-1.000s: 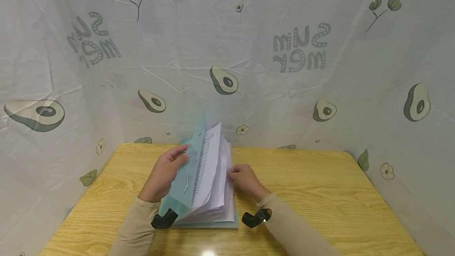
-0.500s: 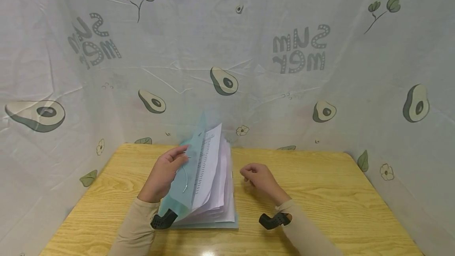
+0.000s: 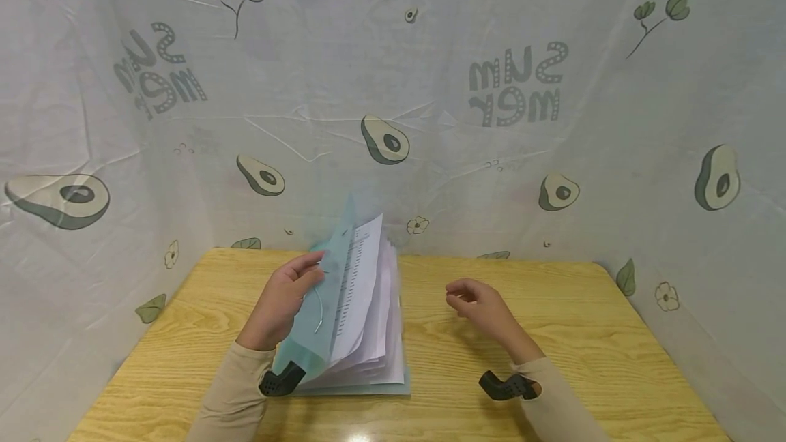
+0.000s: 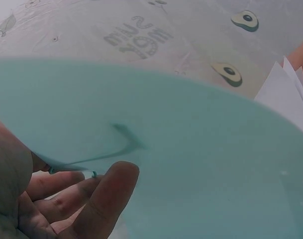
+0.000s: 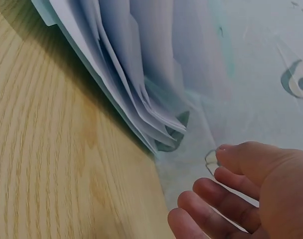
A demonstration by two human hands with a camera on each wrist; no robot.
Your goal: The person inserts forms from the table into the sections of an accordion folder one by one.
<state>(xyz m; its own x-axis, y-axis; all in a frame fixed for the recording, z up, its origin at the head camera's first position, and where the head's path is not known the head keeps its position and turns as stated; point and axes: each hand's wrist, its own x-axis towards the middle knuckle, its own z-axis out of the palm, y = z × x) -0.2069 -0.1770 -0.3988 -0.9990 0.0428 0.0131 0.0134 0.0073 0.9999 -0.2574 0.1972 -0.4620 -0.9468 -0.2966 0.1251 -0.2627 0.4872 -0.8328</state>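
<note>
A translucent blue-green folder (image 3: 322, 319) stands partly open at the table's middle, its cover tilted up. Printed paper sheets (image 3: 368, 278) fan out inside it. My left hand (image 3: 282, 299) holds the raised cover from the left, the thumb near its outer face. A thin pale cord (image 3: 321, 309) hangs on the cover beside the fingers; in the left wrist view its white end shows near the fingertips. Apart from the sheets, to their right, my right hand (image 3: 485, 309) hovers with loosely curled fingers and nothing in them. In the right wrist view the sheets (image 5: 136, 64) stand spread at their edges.
The wooden table (image 3: 552, 333) has rounded back corners. A pale curtain (image 3: 430, 176) with printed avocados and letters hangs behind it and along both sides. Each wrist wears a black device (image 3: 282, 379).
My right hand has let go of the sheets' right edge and moved away to the right, its fingers loosening. The left hand and folder have stayed in place.
</note>
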